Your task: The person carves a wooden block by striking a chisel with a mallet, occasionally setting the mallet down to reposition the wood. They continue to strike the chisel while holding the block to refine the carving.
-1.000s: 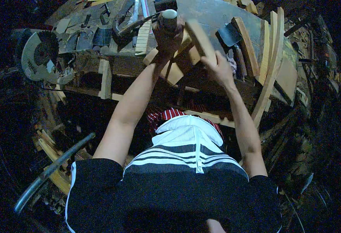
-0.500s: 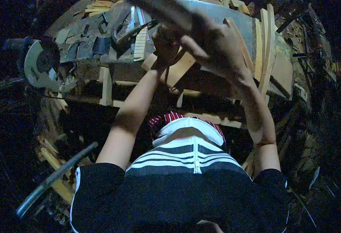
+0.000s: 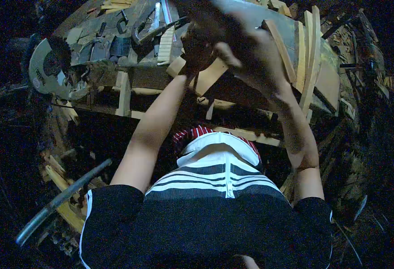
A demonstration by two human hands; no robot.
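Observation:
At the top middle, over the workbench (image 3: 260, 15), my left hand (image 3: 199, 47) is in deep shadow, its fingers curled. My right hand (image 3: 257, 56) is beside it, thumb toward the left hand and fingers wrapped forward. Between and above them is a dark, long piece (image 3: 201, 13), blurred and cut by the upper edge; both hands appear closed on it, but its kind cannot be made out. Below the hands, a light wooden block (image 3: 211, 77) lies at the bench's near edge. Left of my left hand are a C-clamp (image 3: 139, 33) and a pale slatted wooden strip (image 3: 166, 46).
Curved wooden strips (image 3: 313, 58) lie at the bench's right end. A round pale saw disc or guard (image 3: 39, 71) stands at far left. Ruler-like strips (image 3: 157, 15) lie behind the clamp. A metal pipe (image 3: 67, 195) slants at lower left, with wood scraps around it.
Both hands remain together at the top, with slight motion. The dark piece has shifted a little right and upward and is more shadowed. The bench shifts slightly in view.

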